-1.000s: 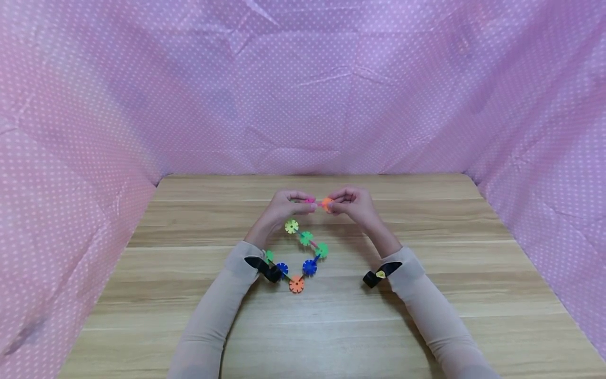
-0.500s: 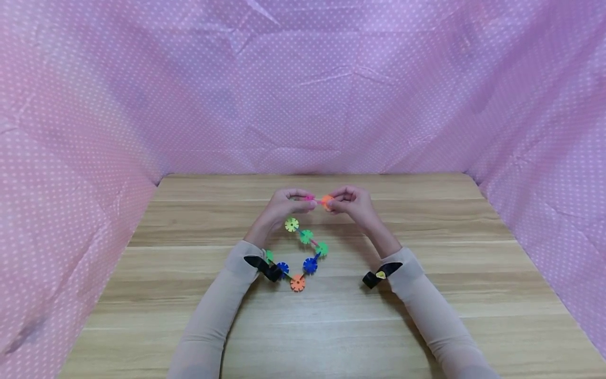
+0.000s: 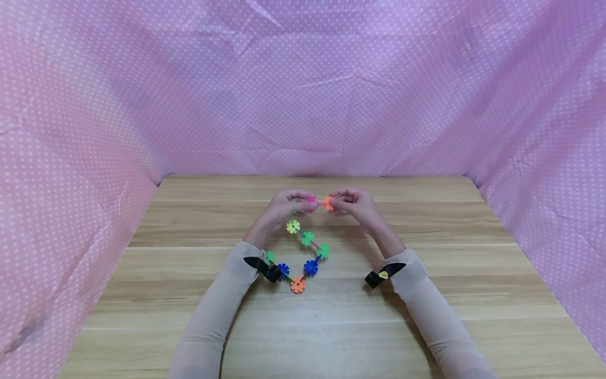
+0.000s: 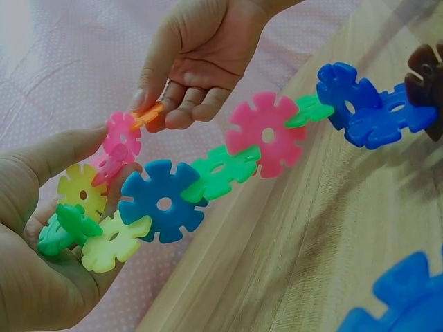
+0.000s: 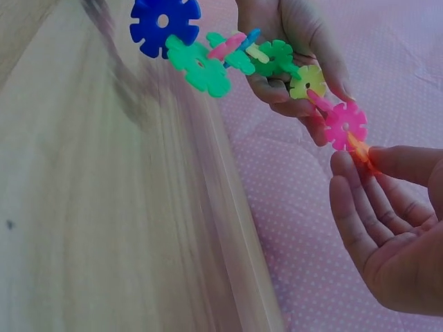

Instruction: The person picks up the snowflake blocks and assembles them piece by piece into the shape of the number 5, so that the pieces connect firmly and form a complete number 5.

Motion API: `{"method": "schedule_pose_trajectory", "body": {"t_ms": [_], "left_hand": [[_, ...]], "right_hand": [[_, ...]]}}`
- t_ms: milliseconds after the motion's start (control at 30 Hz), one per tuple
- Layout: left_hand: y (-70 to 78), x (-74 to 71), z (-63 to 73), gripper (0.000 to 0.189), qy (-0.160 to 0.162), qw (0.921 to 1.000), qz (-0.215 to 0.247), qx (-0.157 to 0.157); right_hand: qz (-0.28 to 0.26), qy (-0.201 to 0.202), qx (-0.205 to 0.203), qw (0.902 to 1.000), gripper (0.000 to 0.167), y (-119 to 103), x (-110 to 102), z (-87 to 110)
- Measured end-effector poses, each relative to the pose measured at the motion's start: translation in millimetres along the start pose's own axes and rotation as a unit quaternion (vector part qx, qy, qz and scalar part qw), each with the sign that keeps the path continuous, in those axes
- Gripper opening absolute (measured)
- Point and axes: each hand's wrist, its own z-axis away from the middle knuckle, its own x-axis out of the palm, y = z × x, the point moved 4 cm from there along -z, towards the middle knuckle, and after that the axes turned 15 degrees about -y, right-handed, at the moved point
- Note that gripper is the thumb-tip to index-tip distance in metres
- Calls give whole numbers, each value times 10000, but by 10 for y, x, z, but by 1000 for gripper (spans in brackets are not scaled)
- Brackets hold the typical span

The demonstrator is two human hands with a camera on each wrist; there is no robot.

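A chain of notched plastic snowflake discs, slotted edge to edge, hangs from my hands in a loop. My left hand (image 3: pixel 285 206) grips it, thumb and fingers at the pink disc (image 5: pixel 344 128); a yellow disc (image 4: pixel 82 195) and a green disc (image 4: pixel 62 238) lie in the palm. My right hand (image 3: pixel 356 205) pinches an orange disc (image 5: pixel 361 153) between thumb and fingers, its edge meeting the pink disc. Lower links include a large blue disc (image 4: pixel 149 204) and another orange disc (image 3: pixel 298 287) at the near end of the loop. Part of the chain is hidden behind my left wrist.
A wood-grain table (image 3: pixel 426 316) lies beneath both hands, its far edge just beyond them. Pink polka-dot cloth (image 3: pixel 303 105) hangs behind and at both sides. A black strap with a camera is on each sleeve cuff (image 3: pixel 406 268).
Both hands keep their holds. The pink and orange discs stay together, and the chain and right hand shift only slightly in the head view.
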Motion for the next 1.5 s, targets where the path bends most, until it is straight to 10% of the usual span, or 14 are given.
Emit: {"method": "schedule_pose_trajectory", "body": {"t_ms": [633,1100,1500], "left_hand": [[2,28,10,44,-327,9985,-449,-25],[51,-255,316,56,-284,9896,-1381,-294],[-117,-337,865,42,-1612,9408,-2467,-1673]], "right_hand": [[1095,-1255,102,9860,29,-103,116,-143],[1064,-993,240,9891,27,-98,94,-119],[1050,-701,432,9911,30,-83,-20,-57]]}}
